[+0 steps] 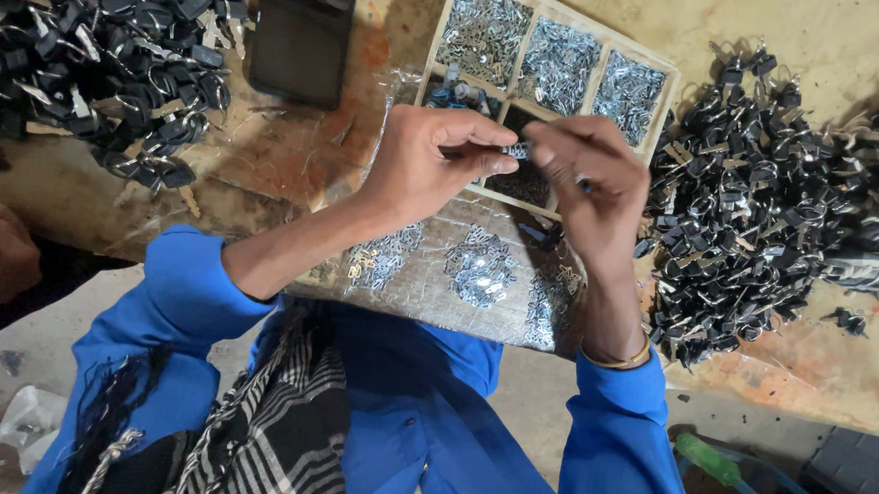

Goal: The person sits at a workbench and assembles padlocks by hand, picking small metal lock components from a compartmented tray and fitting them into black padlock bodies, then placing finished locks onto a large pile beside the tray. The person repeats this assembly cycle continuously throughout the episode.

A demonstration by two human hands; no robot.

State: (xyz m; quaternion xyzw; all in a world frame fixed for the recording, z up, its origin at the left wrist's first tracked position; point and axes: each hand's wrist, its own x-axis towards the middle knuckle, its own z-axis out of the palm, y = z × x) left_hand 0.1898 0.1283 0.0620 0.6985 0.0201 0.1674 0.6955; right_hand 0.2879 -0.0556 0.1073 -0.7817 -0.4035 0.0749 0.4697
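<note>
My left hand [433, 163] and my right hand [586, 179] meet above a wooden compartment tray [669, 94]. Both pinch a small dark part with a metal piece [519, 151] between their fingertips. The part is mostly hidden by my fingers. The tray holds several compartments of small shiny metal pieces [561, 65]. Below my hands, a clear plastic sheet [428, 286] carries loose little metal pieces [478, 268]. Blue sleeves cover my arms, and a thin bangle sits on my right wrist.
Big heaps of black-headed keys on rings lie at the left [112, 65] and at the right [758, 202]. A dark rectangular device [301, 33] lies at the top. Another person's hand [0, 253] shows at the left edge. A green-handled tool [712, 461] lies bottom right.
</note>
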